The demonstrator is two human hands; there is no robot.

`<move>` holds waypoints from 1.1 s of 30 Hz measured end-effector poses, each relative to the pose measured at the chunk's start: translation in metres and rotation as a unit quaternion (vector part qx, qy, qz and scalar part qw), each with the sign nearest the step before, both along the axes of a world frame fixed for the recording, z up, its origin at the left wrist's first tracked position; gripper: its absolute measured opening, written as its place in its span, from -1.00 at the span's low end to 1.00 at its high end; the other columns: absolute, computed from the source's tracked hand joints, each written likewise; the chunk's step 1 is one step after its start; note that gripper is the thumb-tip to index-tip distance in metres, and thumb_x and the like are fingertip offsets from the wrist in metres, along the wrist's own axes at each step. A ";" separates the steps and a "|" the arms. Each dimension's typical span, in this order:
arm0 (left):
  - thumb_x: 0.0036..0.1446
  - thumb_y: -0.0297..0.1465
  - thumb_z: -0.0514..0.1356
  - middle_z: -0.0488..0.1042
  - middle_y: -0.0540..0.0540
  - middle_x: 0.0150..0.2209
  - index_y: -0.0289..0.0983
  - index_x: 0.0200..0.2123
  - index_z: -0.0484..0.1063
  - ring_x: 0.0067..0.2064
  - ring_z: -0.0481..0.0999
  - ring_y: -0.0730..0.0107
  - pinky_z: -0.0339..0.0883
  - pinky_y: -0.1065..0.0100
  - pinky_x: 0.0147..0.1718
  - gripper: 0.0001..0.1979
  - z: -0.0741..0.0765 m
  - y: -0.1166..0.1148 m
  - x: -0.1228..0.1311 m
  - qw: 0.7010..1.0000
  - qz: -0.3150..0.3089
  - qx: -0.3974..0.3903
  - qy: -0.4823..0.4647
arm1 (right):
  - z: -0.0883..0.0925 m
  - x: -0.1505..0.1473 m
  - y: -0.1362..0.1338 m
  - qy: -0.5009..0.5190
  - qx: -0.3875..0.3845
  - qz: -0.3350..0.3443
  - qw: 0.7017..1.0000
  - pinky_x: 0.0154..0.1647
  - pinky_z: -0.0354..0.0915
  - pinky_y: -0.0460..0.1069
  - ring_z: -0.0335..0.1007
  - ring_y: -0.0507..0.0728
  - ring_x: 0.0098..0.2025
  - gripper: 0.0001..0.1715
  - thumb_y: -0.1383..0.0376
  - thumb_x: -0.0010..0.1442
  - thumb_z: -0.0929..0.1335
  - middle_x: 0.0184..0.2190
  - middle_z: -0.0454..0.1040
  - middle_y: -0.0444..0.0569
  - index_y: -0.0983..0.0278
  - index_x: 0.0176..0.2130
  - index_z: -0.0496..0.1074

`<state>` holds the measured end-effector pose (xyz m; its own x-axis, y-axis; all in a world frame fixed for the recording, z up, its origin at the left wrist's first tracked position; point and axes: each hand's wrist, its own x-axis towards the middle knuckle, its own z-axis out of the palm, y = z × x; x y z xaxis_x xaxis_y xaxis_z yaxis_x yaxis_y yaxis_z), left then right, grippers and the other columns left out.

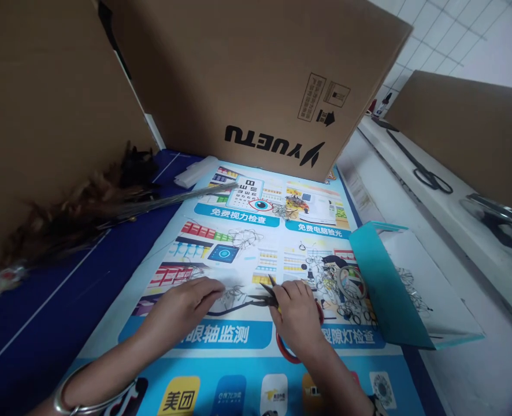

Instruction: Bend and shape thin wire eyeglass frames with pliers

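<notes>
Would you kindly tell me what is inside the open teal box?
In the open teal box, a tangle of thin wire-like pieces shows against the white interior; its teal wall hides whatever lies behind it.

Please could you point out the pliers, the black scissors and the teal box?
Pliers point(271, 300): head view, on the dark metal.
Black scissors point(414, 162): head view, blades near the handles.
Teal box point(382, 289): head view, left side panel.

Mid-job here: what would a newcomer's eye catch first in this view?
Probably the big cardboard box at the back, its YUETU lettering upside down. Then the right hand, near the middle, holding a dark-tipped, red-handled tool. To the right, the open turquoise box stands out beside a pile of thin loops.
</notes>
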<state>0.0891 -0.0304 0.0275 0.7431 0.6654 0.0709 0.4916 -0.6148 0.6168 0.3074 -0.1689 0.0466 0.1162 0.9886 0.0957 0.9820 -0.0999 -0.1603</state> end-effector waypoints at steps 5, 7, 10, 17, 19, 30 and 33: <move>0.17 -0.22 0.12 0.54 -0.05 -0.31 -0.21 -0.26 0.44 -0.27 0.51 0.25 0.35 0.36 -0.32 -0.79 0.010 -0.015 0.004 0.979 0.073 -0.172 -0.077 | 0.000 -0.005 -0.004 0.018 0.024 0.000 1.000 -0.02 0.14 0.14 0.21 0.22 -0.10 -0.70 0.33 0.12 0.37 -0.17 0.37 0.03 0.23 -0.10 0.36; 0.15 -0.21 0.14 0.50 -0.02 -0.40 -0.22 -0.28 0.43 -0.38 0.46 0.32 0.32 0.40 -0.42 -0.79 0.009 -0.020 0.007 0.955 0.087 -0.258 -0.115 | 0.000 -0.007 -0.005 0.023 0.023 -0.005 0.999 -0.04 0.16 0.13 0.21 0.22 -0.10 -0.71 0.32 0.11 0.38 -0.18 0.38 0.02 0.23 -0.12 0.37; 0.13 -0.21 0.18 0.39 0.05 -0.52 -0.24 -0.30 0.42 -0.52 0.33 0.45 0.23 0.46 -0.53 -0.78 0.005 -0.025 0.009 0.902 0.115 -0.378 -0.174 | 0.001 -0.010 -0.005 0.031 0.015 -0.012 0.999 -0.04 0.16 0.13 0.21 0.23 -0.10 -0.70 0.31 0.10 0.38 -0.18 0.38 0.01 0.22 -0.12 0.37; 0.17 -0.22 0.14 0.35 0.06 -0.55 -0.23 -0.30 0.41 -0.50 0.34 0.44 0.23 0.46 -0.52 -0.80 -0.004 -0.029 0.006 0.899 0.139 -0.364 -0.198 | -0.003 -0.015 -0.006 0.038 0.009 0.005 0.999 -0.01 0.15 0.14 0.21 0.23 -0.09 -0.69 0.32 0.10 0.38 -0.16 0.38 0.01 0.22 -0.10 0.36; 0.14 -0.23 0.17 0.46 0.00 -0.45 -0.22 -0.29 0.44 -0.42 0.43 0.37 0.30 0.43 -0.46 -0.81 -0.006 -0.032 0.004 0.937 0.144 -0.268 -0.172 | -0.004 -0.015 -0.006 0.037 0.011 0.011 0.999 -0.02 0.15 0.14 0.20 0.23 -0.09 -0.68 0.33 0.10 0.38 -0.15 0.38 0.01 0.23 -0.10 0.36; 0.15 -0.31 0.14 0.59 -0.05 -0.31 -0.20 -0.25 0.47 -0.32 0.56 0.30 0.43 0.42 -0.38 -0.84 -0.010 -0.046 0.007 0.988 0.097 -0.022 -0.122 | -0.002 -0.023 -0.008 -0.004 0.006 0.040 0.999 -0.11 0.17 0.13 0.21 0.23 -0.14 -0.69 0.28 0.09 0.40 -0.19 0.38 0.02 0.25 -0.13 0.36; 0.15 -0.31 0.14 0.59 -0.04 -0.35 -0.20 -0.28 0.47 -0.35 0.56 0.33 0.43 0.43 -0.40 -0.85 -0.006 -0.049 0.008 0.988 0.098 -0.034 -0.117 | -0.002 -0.024 -0.008 -0.037 0.022 0.057 0.997 -0.17 0.17 0.12 0.24 0.20 -0.21 -0.81 0.31 0.11 0.38 -0.29 0.40 -0.01 0.26 -0.21 0.38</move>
